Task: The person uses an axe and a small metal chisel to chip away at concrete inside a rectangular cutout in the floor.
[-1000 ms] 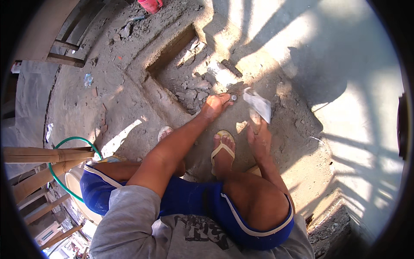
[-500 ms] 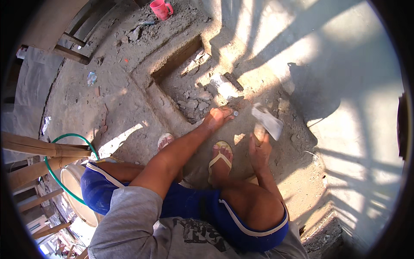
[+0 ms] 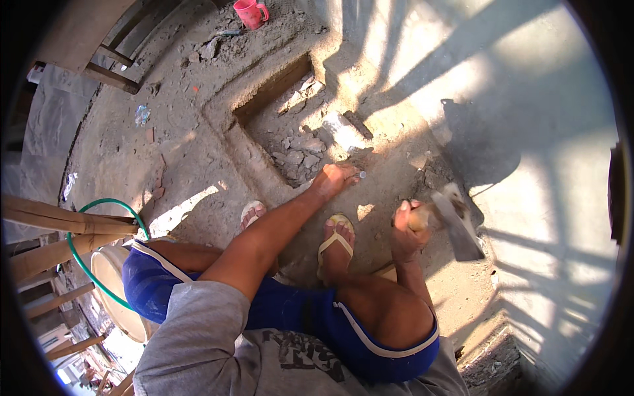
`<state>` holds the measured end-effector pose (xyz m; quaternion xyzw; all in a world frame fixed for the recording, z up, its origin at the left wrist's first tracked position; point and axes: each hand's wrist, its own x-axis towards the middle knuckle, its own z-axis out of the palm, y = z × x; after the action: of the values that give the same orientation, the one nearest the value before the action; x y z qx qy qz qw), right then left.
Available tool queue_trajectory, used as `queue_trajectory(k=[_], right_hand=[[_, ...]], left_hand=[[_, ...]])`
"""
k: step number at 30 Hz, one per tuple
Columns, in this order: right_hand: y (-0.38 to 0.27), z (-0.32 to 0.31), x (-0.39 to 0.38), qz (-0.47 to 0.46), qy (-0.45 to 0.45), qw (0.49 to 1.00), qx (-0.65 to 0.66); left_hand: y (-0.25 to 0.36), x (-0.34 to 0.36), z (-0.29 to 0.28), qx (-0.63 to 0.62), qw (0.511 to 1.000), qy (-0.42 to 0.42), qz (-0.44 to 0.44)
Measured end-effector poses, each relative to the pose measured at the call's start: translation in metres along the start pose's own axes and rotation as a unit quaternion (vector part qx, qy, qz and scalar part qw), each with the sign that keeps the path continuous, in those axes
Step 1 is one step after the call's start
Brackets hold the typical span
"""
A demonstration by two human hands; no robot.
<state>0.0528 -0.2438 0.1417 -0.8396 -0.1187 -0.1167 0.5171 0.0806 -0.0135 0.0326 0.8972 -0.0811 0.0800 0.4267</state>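
My left hand (image 3: 335,179) is closed around a chisel, of which only the round metal butt (image 3: 362,175) shows; its lower end is hidden. It sits at the near right edge of a rectangular pit (image 3: 241,119) dug into the floor. Out to the right, my right hand (image 3: 407,231) grips the short wooden handle of a hammer (image 3: 460,228). The hammer's heavy grey metal head is slightly blurred and points right, apart from the chisel. Broken chunks of concrete (image 3: 290,157) and a pale block (image 3: 343,131) lie in the pit.
A plastered wall (image 3: 528,145) rises on the right. A pink mug (image 3: 251,13) stands at the far side beside rubble. On the left are a green hose (image 3: 80,264), a round pale bucket (image 3: 109,277) and wooden poles (image 3: 66,228). My sandalled feet (image 3: 338,241) are close to the pit.
My right hand has swung the hammer to the right and slightly nearer, away from the chisel. The left hand keeps its place on the chisel.
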Motion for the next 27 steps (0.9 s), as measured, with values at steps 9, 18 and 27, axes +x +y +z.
queue_trajectory(k=[9,18,27], right_hand=[[-0.077,-0.033,0.056,0.223,-0.057,0.972,0.052],[0.050,0.001,-0.030,0.124,-0.219,0.955,-0.158],[-0.021,-0.039,0.037,0.246,0.045,0.968,0.032]], left_hand=[[-0.011,-0.014,-0.003,0.039,0.999,-0.006,-0.027],[0.010,0.008,0.005,0.090,0.981,-0.139,-0.104],[-0.032,-0.029,-0.007,0.027,0.991,0.048,-0.125]])
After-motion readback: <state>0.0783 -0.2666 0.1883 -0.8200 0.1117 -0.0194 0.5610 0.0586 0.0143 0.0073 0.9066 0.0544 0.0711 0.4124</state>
